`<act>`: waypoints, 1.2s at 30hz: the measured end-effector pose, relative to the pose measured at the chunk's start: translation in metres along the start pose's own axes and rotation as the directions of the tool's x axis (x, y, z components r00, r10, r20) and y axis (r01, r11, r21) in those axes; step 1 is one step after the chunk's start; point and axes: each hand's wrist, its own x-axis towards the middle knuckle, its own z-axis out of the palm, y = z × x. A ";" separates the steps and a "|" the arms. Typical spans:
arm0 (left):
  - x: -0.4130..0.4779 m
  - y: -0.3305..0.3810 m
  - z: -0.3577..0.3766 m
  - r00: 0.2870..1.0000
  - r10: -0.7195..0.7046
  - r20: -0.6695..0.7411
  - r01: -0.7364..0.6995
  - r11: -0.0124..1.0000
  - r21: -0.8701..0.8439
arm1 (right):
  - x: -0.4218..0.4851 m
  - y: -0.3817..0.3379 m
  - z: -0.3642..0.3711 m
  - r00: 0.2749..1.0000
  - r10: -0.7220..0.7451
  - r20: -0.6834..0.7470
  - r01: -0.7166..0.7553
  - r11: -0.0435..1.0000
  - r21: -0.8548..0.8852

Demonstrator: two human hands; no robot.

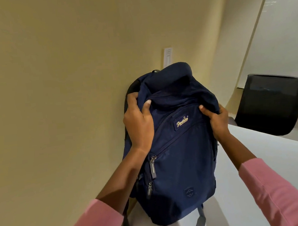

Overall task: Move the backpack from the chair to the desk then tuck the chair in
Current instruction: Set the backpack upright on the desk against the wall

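I see the backpack (177, 146) standing upright on the white desk (260, 184), its long axis running from the base at the near corner of the desk up toward the wall (51, 85), the top leaning slightly away from me. Its front panel faces me. It is dark navy fabric, with a small stitched brand label in pale script near the top of the front, a diagonal zipper crossing below that, and two grey zipper pulls hanging on the left side. A faint emblem sits low on the front panel. The top of the bag is slumped and folded over. All the zippers I can make out look closed, so I cannot tell what is inside.

My left hand (138, 121) is clenched on the bag's upper left shoulder, fingers dug into the fabric. My right hand (216, 119) grips the upper right edge, thumb pressed on the front. Both pink sleeves (279, 191) show.

A black chair (269, 101) stands beyond the desk on the right.
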 end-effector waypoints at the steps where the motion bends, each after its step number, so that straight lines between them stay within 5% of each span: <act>1: 0.000 -0.003 0.002 1.000 0.001 -0.002 0.000 1.000 0.015 | 0.006 0.005 0.003 1.000 -0.002 0.014 0.001 1.000 0.003; 9: -0.011 -0.025 0.014 0.999 -0.030 -0.022 0.033 0.993 0.115 | 0.033 0.050 0.020 0.992 0.021 0.122 -0.014 0.998 -0.059; 21: -0.036 -0.040 0.034 0.995 -0.043 0.090 0.021 0.972 0.233 | 0.026 0.081 0.005 0.995 0.037 0.098 -0.010 0.964 -0.265; 27: -0.074 -0.062 0.045 0.963 0.079 0.256 -0.204 0.838 0.507 | -0.031 0.114 -0.009 0.991 -0.005 0.137 0.062 0.908 -0.414; 32: -0.139 -0.096 0.051 0.832 0.175 0.526 -0.494 0.665 0.560 | -0.083 0.159 -0.024 0.985 0.053 0.164 0.058 0.793 -0.606; 36: -0.193 -0.126 0.047 0.676 0.026 0.737 -0.576 0.641 0.506 | -0.116 0.182 -0.036 0.974 0.181 0.134 -0.050 0.755 -0.654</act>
